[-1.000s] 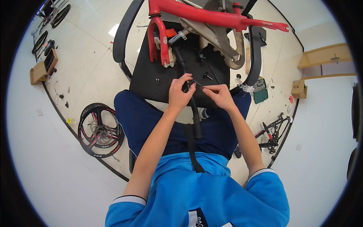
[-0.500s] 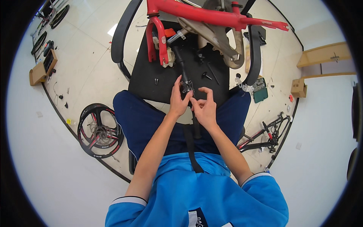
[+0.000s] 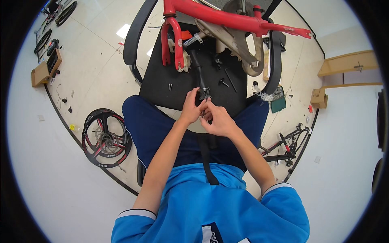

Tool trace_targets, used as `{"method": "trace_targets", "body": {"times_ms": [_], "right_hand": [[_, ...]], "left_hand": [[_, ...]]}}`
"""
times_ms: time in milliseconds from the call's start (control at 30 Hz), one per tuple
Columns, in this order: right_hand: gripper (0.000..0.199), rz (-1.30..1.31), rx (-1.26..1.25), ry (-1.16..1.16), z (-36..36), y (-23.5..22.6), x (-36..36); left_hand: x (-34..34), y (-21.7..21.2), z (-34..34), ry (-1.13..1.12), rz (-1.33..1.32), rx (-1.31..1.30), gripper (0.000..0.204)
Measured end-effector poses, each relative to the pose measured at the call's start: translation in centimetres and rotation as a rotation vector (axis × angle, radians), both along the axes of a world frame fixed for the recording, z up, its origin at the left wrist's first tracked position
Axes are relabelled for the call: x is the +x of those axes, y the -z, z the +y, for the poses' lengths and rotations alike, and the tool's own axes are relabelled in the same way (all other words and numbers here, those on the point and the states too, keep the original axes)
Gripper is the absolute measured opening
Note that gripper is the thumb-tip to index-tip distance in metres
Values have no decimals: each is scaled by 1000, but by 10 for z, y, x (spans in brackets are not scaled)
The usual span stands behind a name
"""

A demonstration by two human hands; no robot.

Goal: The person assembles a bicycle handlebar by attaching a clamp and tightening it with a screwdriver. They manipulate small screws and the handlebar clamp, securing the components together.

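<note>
A long black bar (image 3: 197, 73), which looks like a bicycle handlebar, runs from the black chair seat (image 3: 158, 85) toward my lap. A small metal clamp (image 3: 204, 94) sits about its middle. My left hand (image 3: 190, 107) is closed around the bar beside the clamp. Just below the clamp, my right hand (image 3: 219, 121) has its fingers curled in a pinch, touching the left fingertips. What the right fingers hold is too small and covered to make out. Two small bolts (image 3: 170, 86) lie on the seat to the left; a black capped bolt (image 3: 223, 82) and a hex key (image 3: 231, 80) lie right.
A red bicycle frame (image 3: 219, 17) with its fork spans the chair's far side, over a grey metal part (image 3: 231, 38). Armrests (image 3: 135, 36) flank the seat. A spoked wheel (image 3: 106, 137) lies on the floor at left, a black-and-red frame (image 3: 285, 146) at right.
My right hand has turned and its fingers have closed in, moving against the left fingertips by the clamp. The left hand keeps its hold on the bar. The view has shifted slightly.
</note>
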State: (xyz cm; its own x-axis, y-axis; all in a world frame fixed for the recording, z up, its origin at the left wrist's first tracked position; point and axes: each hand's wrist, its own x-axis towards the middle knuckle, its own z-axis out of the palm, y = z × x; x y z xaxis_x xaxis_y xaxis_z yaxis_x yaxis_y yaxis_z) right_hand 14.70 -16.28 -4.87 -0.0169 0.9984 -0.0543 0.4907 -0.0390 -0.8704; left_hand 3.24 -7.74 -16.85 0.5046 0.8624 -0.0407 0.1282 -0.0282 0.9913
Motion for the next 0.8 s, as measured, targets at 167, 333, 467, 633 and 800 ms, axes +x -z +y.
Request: {"method": "trace_targets", "body": {"times_ms": [167,333,467,633,800], "right_hand": [[23,-169,-17,-250,18,3,16],[26,-649,255,-450,50,10,7],[25,-730,233,-457,99,7,-7],[24,-646,154,-121,155,1,21],[27,-602,-6,-1,164,0,109]], "left_hand": [[-1,13,0,15,-60,0,61],[-7,25,2,37,-33,405,57],[-6,43,1,132,16,193,52],[3,6,-2,-55,18,226,51],[-1,4,-2,-54,-59,-33,58]]}}
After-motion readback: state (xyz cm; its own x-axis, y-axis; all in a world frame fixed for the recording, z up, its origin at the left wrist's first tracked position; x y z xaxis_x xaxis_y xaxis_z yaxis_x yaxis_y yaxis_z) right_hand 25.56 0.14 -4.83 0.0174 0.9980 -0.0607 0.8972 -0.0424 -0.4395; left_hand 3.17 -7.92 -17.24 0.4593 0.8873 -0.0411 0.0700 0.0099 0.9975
